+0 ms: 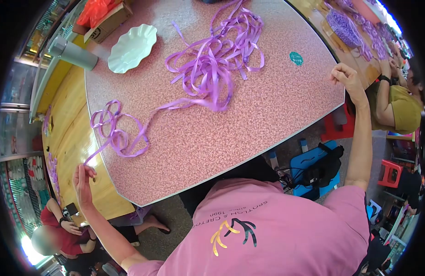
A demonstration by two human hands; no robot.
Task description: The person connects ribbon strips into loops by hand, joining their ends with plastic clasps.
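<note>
My left hand [84, 179] is raised beside the left edge of the pink speckled table [185, 147], its fingers pinched on one end of a purple ribbon [122, 138]. From there the ribbon runs in loose loops across the tabletop to a larger tangled heap [212, 64] at the far middle. My right hand [348, 78] is at the table's right corner, well apart from the ribbon. Its fingers are curled closed; what they hold, if anything, I cannot make out.
A white scalloped dish [133, 48], a grey bottle [72, 53] and a cardboard box [106, 23] with a red bag stand at the far left. A blue stool [316, 168] with a black bag is below the right edge. Other people [398, 103] sit on both sides.
</note>
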